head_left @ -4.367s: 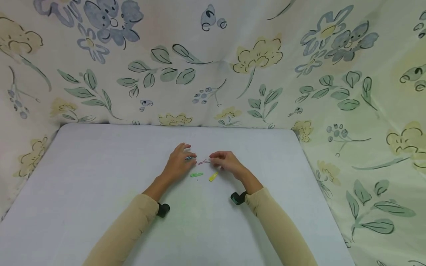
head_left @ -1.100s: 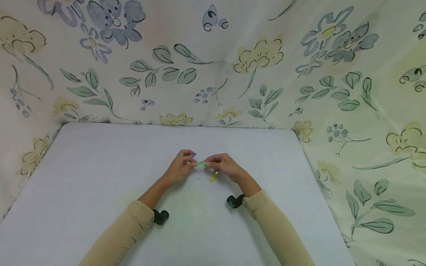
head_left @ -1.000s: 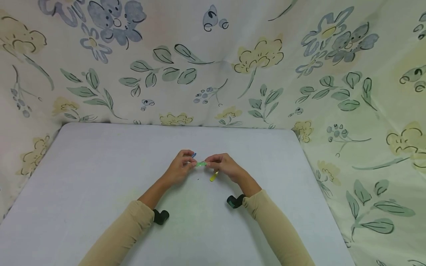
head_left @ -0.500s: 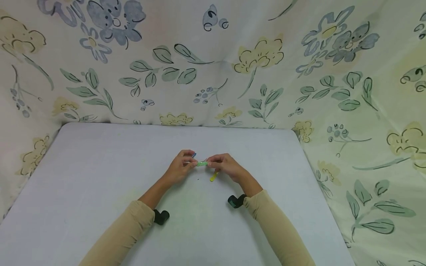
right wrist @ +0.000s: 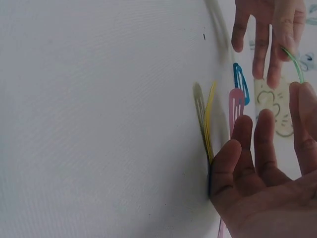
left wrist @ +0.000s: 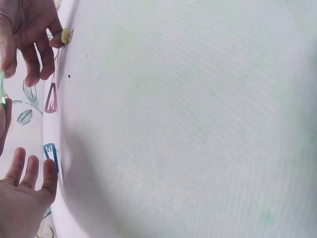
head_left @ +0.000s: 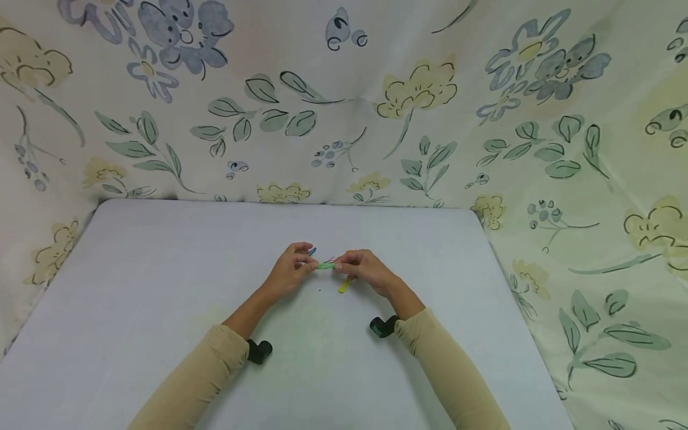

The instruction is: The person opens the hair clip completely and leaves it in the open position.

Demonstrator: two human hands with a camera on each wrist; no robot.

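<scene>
Both hands pinch a green snap hair clip (head_left: 326, 266), held raised between them over the table. My left hand (head_left: 289, 272) grips its left end with thumb and forefinger, and my right hand (head_left: 366, 267) grips the right end. In the right wrist view the green clip (right wrist: 298, 65) looks thin and bent into a curve. A blue hair clip (left wrist: 51, 152) lies by the left hand's loose fingers. The pink hair clip (right wrist: 236, 102) lies between the hands, beyond the green one. Under the right hand is a yellow hair clip (head_left: 344, 287), partly covered by its fingers.
The white table (head_left: 188, 269) stretches around the hands. A tiny dark speck (head_left: 319, 290) sits on it in front of the clips. Behind and beside the table hangs a floral cloth (head_left: 344, 149). Dark wrist cameras (head_left: 260, 352) sit at both cuffs.
Earlier the green clip lay on the table and the hands were by the blue and pink clips. Both hands then took up the green clip; over the last second they shift only slightly.
</scene>
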